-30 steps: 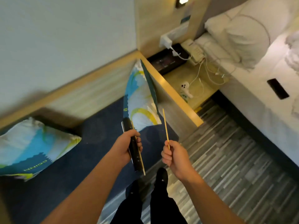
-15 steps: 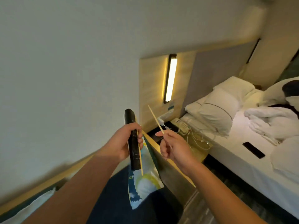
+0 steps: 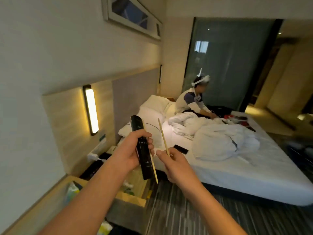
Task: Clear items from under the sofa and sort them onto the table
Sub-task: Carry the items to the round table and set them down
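Hiding remote (image 3: 144,150) mid: left hand (image 3: 130,153).

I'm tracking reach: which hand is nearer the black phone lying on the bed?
Right. The right hand sits just below-left of the phone; the left hand, gripping the remote, is farther left.

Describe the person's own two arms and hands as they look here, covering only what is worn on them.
Both forearms are bare, with no sleeves in view. The left hand and the right hand wear no gloves, and no watch, bracelet or ring shows on either.
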